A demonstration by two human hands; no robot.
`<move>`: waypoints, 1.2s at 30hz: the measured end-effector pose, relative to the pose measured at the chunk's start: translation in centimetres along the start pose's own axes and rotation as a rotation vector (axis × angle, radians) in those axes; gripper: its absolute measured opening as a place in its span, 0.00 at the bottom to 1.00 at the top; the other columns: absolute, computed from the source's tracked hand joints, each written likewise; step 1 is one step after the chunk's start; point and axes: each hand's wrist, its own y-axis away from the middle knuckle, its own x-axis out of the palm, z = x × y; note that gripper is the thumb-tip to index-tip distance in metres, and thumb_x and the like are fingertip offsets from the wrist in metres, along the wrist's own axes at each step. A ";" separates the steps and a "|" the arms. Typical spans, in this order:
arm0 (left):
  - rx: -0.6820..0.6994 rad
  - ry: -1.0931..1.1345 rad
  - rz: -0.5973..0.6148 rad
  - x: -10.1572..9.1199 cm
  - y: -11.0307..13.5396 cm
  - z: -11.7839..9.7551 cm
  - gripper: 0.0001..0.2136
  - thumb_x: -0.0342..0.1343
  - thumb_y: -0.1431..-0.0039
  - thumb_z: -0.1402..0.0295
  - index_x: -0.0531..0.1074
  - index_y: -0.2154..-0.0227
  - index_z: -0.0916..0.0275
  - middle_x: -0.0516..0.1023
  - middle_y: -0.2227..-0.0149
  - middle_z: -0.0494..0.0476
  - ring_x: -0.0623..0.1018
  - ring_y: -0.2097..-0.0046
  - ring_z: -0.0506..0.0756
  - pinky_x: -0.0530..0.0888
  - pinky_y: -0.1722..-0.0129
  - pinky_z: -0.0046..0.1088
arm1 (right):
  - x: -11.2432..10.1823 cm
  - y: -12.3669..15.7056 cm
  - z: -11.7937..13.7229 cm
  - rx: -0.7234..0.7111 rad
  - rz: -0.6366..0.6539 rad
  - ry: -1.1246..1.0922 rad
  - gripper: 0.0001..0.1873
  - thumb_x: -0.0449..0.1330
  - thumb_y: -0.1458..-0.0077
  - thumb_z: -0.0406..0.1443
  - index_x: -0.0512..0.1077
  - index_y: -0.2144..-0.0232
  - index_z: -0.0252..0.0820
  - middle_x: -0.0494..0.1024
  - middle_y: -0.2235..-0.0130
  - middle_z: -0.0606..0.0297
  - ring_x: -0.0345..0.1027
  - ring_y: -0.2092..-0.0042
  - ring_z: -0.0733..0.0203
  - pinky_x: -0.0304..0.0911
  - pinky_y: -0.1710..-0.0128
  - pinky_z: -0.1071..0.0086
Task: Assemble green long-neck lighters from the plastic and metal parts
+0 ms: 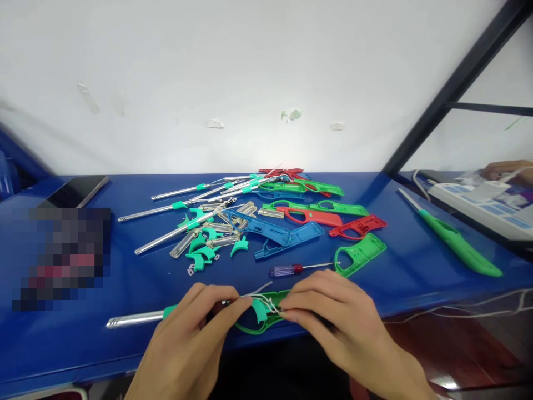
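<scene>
green half-shell (272, 320) at front edge of blue table (62, 350), open side up; teal trigger (261, 311) and white wires (272, 304) inside. right hand (333, 308): fingertips in narrow pinch on wires. left hand (195, 322): fingers bent over rod end; cannot tell grip. clear tanks (183, 243) beyond; contents indistinct.

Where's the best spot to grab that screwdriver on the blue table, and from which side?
I'd take the screwdriver by its thick purple handle, coming down from above and slightly left. It lies flat with the handle pointing left, while the thin metal shaft runs right to a green shell half, likely making that end awkward.
</scene>
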 end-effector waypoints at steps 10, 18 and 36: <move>-0.031 -0.028 -0.001 -0.3 -0.5 -0.2 0.13 0.48 0.23 0.74 0.76 0.49 0.54 0.81 0.55 0.48 0.80 0.57 0.47 0.75 0.54 0.22 | 0.1 0.0 -0.2 -0.041 -0.019 0.005 0.03 0.65 0.28 0.32 0.80 0.56 0.42 0.86 0.59 0.71 0.78 0.59 0.65 0.66 0.53 0.68; -0.005 -0.038 0.012 -0.2 -0.8 -0.2 0.17 0.47 0.25 0.79 0.76 0.49 0.53 0.80 0.55 0.48 0.80 0.59 0.47 0.76 0.59 0.21 | 0.2 0.1 -0.4 -0.038 0.001 0.004 0.03 0.65 0.29 0.31 0.80 0.55 0.42 0.86 0.59 0.71 0.77 0.59 0.65 0.66 0.53 0.67; 0.133 -0.225 0.087 -0.5 0.7 -1.3 0.16 0.49 0.24 0.71 0.72 0.40 0.67 0.78 0.49 0.65 0.80 0.49 0.60 0.84 0.52 0.39 | 0.2 0.3 -0.3 -0.080 0.009 0.059 0.04 0.64 0.28 0.32 0.80 0.55 0.43 0.86 0.60 0.68 0.76 0.61 0.61 0.66 0.58 0.63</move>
